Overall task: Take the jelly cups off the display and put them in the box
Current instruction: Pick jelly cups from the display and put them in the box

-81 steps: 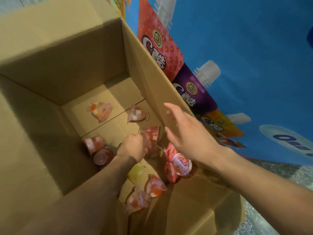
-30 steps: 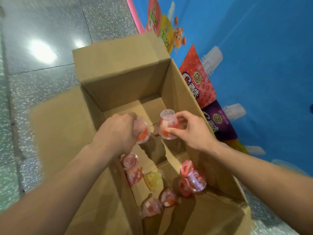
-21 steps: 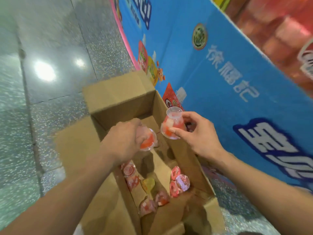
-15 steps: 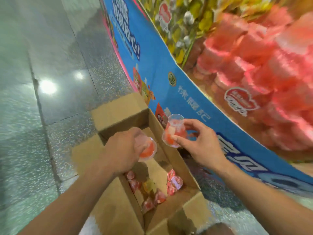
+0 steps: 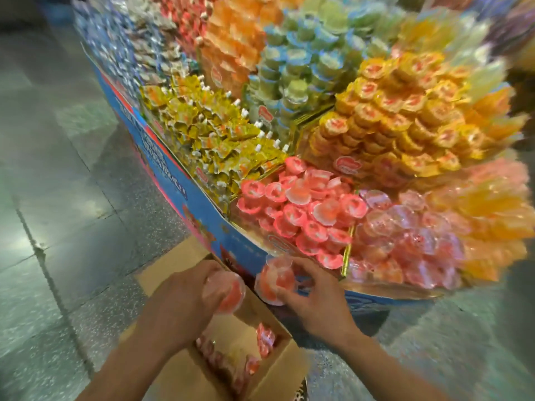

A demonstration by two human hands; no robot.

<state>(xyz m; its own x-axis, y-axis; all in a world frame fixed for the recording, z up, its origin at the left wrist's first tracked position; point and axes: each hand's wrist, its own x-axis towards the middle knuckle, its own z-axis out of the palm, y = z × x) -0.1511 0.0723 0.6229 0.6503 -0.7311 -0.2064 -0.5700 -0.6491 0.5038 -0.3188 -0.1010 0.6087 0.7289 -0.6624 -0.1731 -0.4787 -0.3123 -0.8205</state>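
A person held one jelly cup in each hand above an open box [image 5: 278,369] on the floor [image 5: 58,198] beside a shop display [image 5: 202,204]. The left hand [image 5: 179,308] wrapped its fingers [image 5: 212,269] around a red cup [image 5: 228,293], lid facing right. The right hand [image 5: 318,302] pinched a second cup [image 5: 273,282], pink and white, with the fingers [image 5: 295,263] closed on its sides and the clear base pointing up. Both cups hung near each other over the box's far end, close to the display's blue front panel.

Inside the box lay more cups [image 5: 265,337], mostly red, scattered along the bottom; motion blur hid their exact number. The box stood just beside the display's base, its flaps open.

Behind the hands, the display was heaped with packed sweets in sections: pink-lidded cups [image 5: 298,209] nearest the hands, clear pink cups [image 5: 405,241] to their right, yellow cups [image 5: 399,123] behind, yellow pouches [image 5: 214,137] to the left, and blue-lidded cups [image 5: 301,59] and orange packs [image 5: 234,39] farther back. The far sections and the right edge were blurred. The floor was grey speckled tile.
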